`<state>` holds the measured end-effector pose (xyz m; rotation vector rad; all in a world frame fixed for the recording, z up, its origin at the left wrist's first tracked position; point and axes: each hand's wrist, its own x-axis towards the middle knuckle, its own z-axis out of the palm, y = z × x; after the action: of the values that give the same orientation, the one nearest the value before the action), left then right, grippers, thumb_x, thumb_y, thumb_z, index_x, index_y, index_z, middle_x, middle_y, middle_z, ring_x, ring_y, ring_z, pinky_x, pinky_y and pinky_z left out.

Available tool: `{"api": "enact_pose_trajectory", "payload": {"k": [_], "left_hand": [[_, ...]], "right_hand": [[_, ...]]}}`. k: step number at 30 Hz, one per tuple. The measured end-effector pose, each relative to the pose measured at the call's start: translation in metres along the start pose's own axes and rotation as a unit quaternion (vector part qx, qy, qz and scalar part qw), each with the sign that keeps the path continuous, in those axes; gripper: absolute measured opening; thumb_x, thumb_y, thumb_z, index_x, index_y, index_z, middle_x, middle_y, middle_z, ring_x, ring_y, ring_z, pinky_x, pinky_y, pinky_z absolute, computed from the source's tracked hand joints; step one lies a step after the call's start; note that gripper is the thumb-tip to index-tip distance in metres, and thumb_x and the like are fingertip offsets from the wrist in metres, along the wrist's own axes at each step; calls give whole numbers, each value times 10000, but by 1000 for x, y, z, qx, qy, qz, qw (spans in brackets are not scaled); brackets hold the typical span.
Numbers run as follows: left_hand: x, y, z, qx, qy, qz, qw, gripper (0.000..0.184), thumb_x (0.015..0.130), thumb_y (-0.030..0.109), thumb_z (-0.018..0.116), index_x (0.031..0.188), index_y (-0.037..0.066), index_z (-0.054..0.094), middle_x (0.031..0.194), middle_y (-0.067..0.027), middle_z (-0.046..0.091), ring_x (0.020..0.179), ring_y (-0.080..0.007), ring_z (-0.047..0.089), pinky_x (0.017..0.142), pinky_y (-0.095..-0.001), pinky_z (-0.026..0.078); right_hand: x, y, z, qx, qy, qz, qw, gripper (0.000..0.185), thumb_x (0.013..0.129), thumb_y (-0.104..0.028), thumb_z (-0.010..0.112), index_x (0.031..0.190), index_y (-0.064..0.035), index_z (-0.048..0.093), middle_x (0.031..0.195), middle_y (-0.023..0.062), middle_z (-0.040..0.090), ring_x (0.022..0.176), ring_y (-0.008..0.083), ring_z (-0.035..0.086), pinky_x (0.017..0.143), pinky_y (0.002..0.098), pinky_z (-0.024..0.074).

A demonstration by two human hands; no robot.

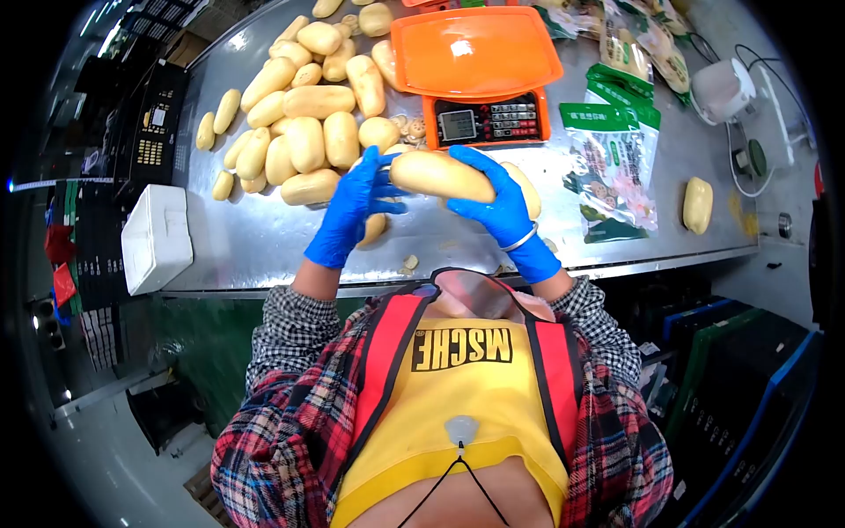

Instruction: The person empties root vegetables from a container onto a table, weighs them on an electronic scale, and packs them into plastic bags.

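My right hand (500, 204), in a blue glove, is closed around one end of a long pale lotus root (444, 176). The root lies sideways between my hands above the metal table. At its other end is my blue-gloved left hand (350, 216), with fingers apart and stretched toward the root; whether the fingertips touch it I cannot tell. Another lotus root (525, 188) shows partly behind my right hand. One more piece (373, 230) is partly hidden by my left hand. A heap of lotus roots (305, 143) covers the table's left part.
Behind my hands stands an orange scale (487, 121) with an orange tray (475, 51). Printed plastic bags (612, 176) lie to its right. A single lotus root (697, 206) rests at far right, near a white device (723, 91). A white foam box (157, 239) is at left.
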<state>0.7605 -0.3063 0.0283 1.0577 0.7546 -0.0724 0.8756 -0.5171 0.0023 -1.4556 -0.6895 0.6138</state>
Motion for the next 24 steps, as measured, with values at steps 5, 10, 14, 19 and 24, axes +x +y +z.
{"api": "enact_pose_trajectory", "payload": {"k": [5,10,14,19,24], "left_hand": [[28,-10,51,-89,-90,56,990,453,965,347,556,1277,19,562,1191,-111,625,1054,-220,623,862,-366,545],[50,-8,128,-67,-186,18,980,449,983,319,513,1324,27,530,1248,-125,609,1094,-219,617,924,-371,517],[73,-40,208,164,-206,79,961,489,974,329,547,1357,29,495,1180,-136,624,1012,-218,631,852,-342,539],[107,-132,276,520,-257,441,685,623,839,250,701,1369,9,479,1244,-202,573,1153,-343,554,962,-419,455],[111,-171,332,643,-309,346,610,796,765,384,749,1377,-4,421,1168,-209,539,1072,-381,536,903,-445,462]], "right_hand": [[-18,-17,-13,-257,113,-149,948,837,694,-106,793,1429,-28,401,1432,194,457,1300,367,461,1080,440,366],[-55,-11,-75,-193,172,-93,961,852,716,-106,764,1466,-55,364,1416,201,461,1259,350,488,1052,410,394],[-98,16,-147,73,359,-44,929,821,742,-92,800,1443,-7,382,1403,115,486,1257,192,480,1057,342,393],[-145,27,-209,-6,534,-37,845,986,704,28,768,1512,-16,205,1323,139,506,1181,237,540,995,342,457],[-188,39,-228,-312,594,46,741,994,673,-4,792,1502,-19,243,1338,172,511,1173,295,555,1002,391,441]]}}
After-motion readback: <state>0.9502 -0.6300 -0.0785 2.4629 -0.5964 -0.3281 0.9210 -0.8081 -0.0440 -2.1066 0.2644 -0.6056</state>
